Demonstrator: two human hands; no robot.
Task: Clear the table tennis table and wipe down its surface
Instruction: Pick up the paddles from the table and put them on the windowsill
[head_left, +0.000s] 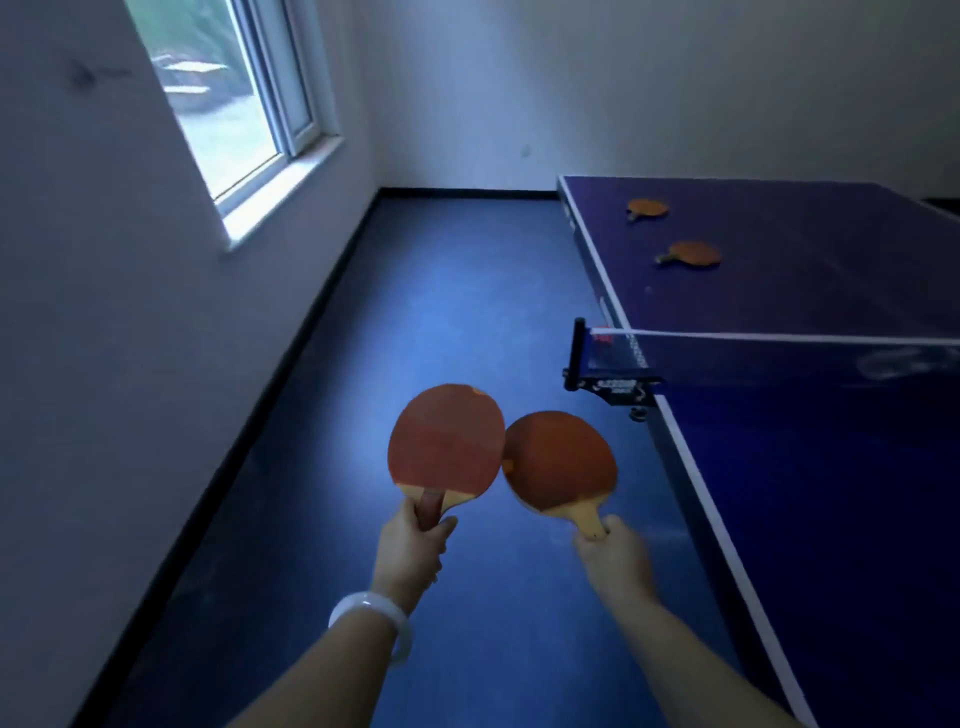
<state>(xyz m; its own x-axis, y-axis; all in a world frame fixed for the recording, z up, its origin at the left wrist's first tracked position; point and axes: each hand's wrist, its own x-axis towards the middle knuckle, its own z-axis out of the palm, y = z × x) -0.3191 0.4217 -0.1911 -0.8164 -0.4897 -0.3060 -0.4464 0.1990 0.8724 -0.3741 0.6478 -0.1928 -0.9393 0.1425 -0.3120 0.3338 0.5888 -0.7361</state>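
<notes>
— Starting at the left, what is seen?
— A window (218, 104) is set in the left wall, above a blue floor (363, 364).

— And the hands?
— A red bat (445, 441) is gripped by its handle in the left hand (413, 551), fingers curled round it; a pale bangle (373, 618) is worn on that wrist. A second bat (561, 462) is held by its handle in the right hand (615, 558). Both bats are held out over the floor, blades up, their edges touching or nearly so.

— Where is the table?
— The table (831, 493) is found at the right, crossed by a net (779, 358) clamped at its left edge. Beyond the net, two more bats are left lying flat on the far half: one nearer (691, 254), one farther (647, 209), well apart from the hands.
</notes>
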